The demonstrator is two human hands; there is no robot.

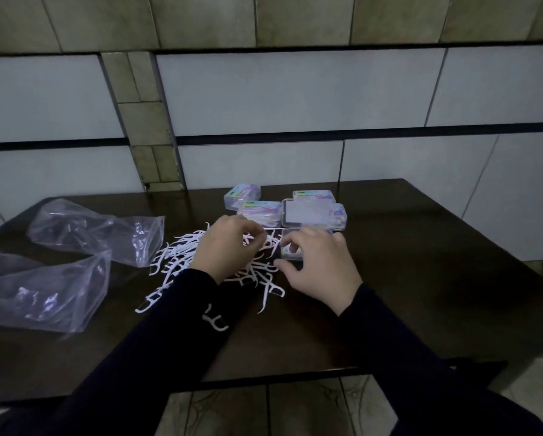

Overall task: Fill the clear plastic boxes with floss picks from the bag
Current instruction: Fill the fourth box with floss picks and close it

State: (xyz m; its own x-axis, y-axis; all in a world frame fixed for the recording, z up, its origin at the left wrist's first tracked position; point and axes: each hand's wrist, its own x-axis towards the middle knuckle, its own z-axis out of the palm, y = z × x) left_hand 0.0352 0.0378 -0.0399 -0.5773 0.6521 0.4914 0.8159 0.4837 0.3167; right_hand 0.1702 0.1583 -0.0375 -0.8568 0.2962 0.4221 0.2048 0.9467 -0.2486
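one view only, head cam, worn by the person. looks fwd and down over a dark table [421,278] toward a tiled wall [295,96]; both sleeves come in from the bottom edge, wide-angle, close in.

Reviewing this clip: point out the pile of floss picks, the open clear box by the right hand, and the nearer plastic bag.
pile of floss picks [176,258]: head view, on the left part of the pile.
open clear box [290,252]: head view, on its near wall.
nearer plastic bag [50,294]: head view, on its crumpled middle.
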